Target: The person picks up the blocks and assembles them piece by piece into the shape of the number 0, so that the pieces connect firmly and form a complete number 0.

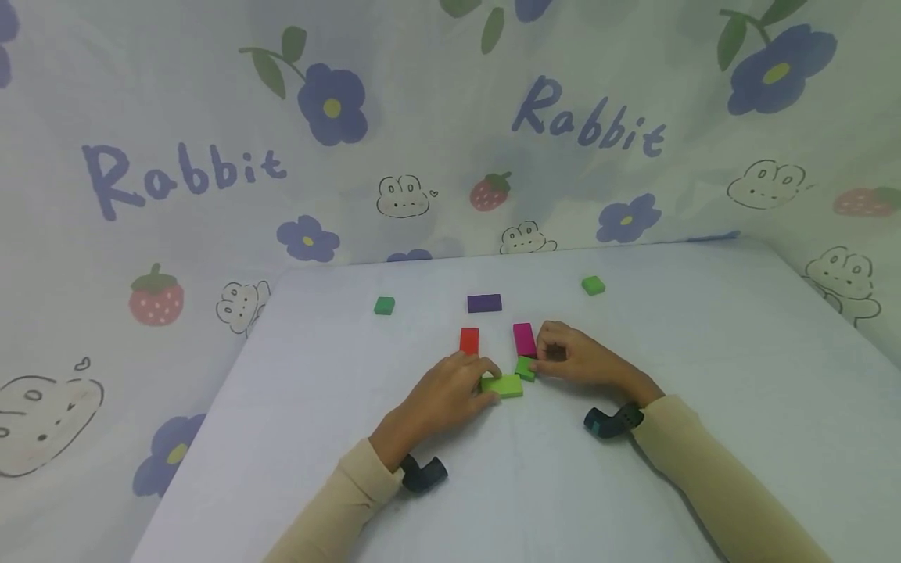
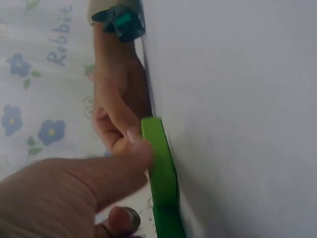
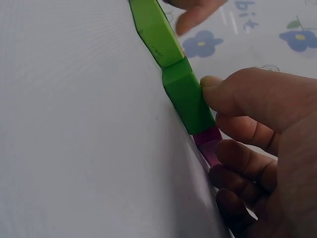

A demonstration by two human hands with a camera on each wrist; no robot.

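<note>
My left hand pinches a lime green block between thumb and fingers; it lies flat on the white table. In the left wrist view the thumb rests along the edge of this lime block. A smaller green block touches its far right corner. My right hand has curled fingers, with the thumb tip and index at the side of the green block. Just beyond the green block lies a magenta block, beside the right fingers. A red block lies beyond the left hand, which partly overlaps it.
Farther back lie a purple block, a small green block to the left and another light green block to the right. A patterned cloth hangs behind the white table. Each wrist carries a dark strapped device.
</note>
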